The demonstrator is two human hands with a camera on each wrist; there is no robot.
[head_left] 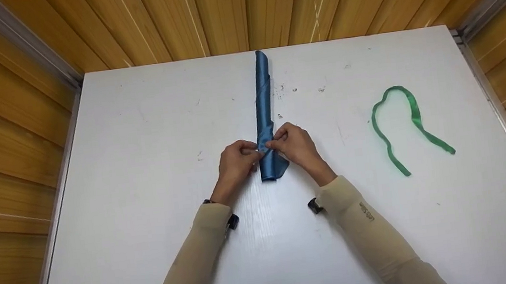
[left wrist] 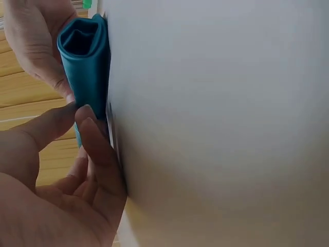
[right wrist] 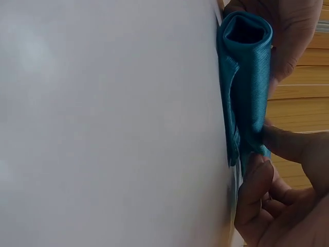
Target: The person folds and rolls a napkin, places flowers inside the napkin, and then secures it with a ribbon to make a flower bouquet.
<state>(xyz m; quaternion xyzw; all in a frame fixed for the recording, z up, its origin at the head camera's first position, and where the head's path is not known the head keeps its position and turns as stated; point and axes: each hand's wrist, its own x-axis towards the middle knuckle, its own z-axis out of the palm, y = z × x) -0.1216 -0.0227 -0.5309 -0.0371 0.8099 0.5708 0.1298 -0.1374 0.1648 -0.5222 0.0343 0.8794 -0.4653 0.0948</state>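
A shiny blue satin cloth [head_left: 263, 95], rolled into a long narrow tube, lies lengthwise on the white table, its far end near the back edge. My left hand [head_left: 236, 163] pinches the roll from the left, close to its near end. From the right, my right hand [head_left: 299, 147] pinches it at about the same height, thumb on top. A loose flap of cloth [head_left: 281, 166] sticks out to the right below the right hand. Both wrist views show the hollow open end of the roll [left wrist: 85, 72], with layers wound inside. Some fingertips are hidden behind the cloth.
A green ribbon [head_left: 378, 131] lies in a loose arch on the right side of the table [head_left: 149, 125]. Wood-patterned panels [head_left: 222, 10] stand behind the table and along both sides. Small dark marks dot the tabletop beyond the hands.
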